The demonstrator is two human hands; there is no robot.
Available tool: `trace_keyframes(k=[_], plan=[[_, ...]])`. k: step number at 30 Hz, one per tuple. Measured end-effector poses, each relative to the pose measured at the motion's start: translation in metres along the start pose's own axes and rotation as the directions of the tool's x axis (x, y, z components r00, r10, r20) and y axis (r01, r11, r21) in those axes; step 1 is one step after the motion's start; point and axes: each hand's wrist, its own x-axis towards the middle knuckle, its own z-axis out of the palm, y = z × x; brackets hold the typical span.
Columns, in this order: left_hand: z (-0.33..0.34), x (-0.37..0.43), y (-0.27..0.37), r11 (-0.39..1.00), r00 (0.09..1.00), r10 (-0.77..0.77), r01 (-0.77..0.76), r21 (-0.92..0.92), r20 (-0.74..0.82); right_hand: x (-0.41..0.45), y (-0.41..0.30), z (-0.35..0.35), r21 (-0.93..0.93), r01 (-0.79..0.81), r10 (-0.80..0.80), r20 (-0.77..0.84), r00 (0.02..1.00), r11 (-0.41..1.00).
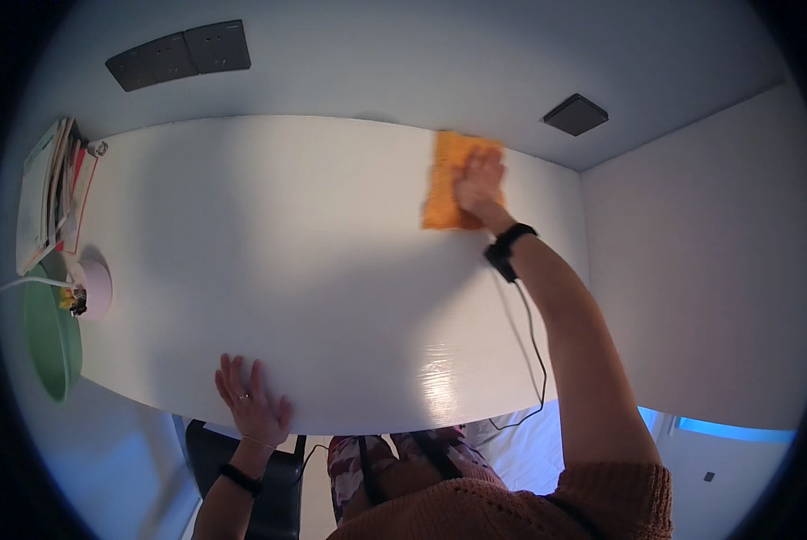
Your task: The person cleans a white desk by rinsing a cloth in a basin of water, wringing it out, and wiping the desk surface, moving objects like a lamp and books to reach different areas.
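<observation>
My right hand (482, 177) presses flat on an orange cloth (445, 189) near the back right of a white desk (322, 270). The cloth lies spread out and reaches the desk's rear edge at the wall. Slight blur covers this hand and the cloth. My left hand (252, 398) rests palm down at the desk's front edge, fingers spread, with nothing in it. A black strap with a small device (505, 256) is around my right wrist, and a dark cable (535, 337) runs down from it.
On the left stand upright books and papers (52, 189), a pink round container (96, 289) and a green basin (51, 337). Dark socket panels (177, 55) and another dark plate (575, 115) are on the wall. A white side panel (700, 270) bounds the right. A black chair (279, 493) stands below.
</observation>
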Motion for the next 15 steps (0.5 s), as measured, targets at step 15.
trace_keyframes(k=[15], plan=[[0.004, -0.003, -0.005, 0.999, 0.998, -0.008, 0.006, -0.035, -0.068, -0.092, -0.031, -0.017, 0.180, 0.460, -0.425, -0.199, 0.883, 0.870]])
